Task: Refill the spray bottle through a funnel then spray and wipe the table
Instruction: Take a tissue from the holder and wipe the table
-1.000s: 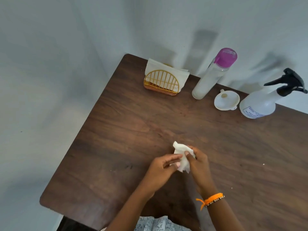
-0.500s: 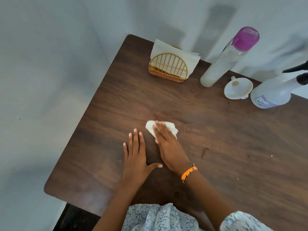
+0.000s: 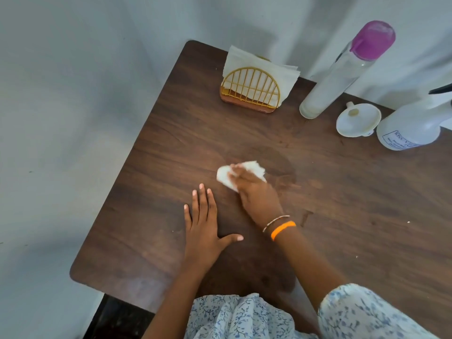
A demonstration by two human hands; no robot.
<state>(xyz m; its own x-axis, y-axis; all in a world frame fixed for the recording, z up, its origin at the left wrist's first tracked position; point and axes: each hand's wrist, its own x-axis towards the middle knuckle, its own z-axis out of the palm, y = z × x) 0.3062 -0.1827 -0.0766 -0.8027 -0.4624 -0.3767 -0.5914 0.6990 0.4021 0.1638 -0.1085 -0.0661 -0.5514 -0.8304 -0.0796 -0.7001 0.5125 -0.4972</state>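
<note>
Right now your left hand (image 3: 204, 231) lies flat on the table (image 3: 151, 216), all 5 fingers spread, holding nothing. Your right hand (image 3: 256, 192), a little farther out, presses its fingers together on the crumpled tissue (image 3: 226, 177), which pokes out just past the fingertips. A wet mark sits just right of those fingers, so I think you should wipe that way. The spray bottle (image 3: 411, 126) stands well past them.
</note>
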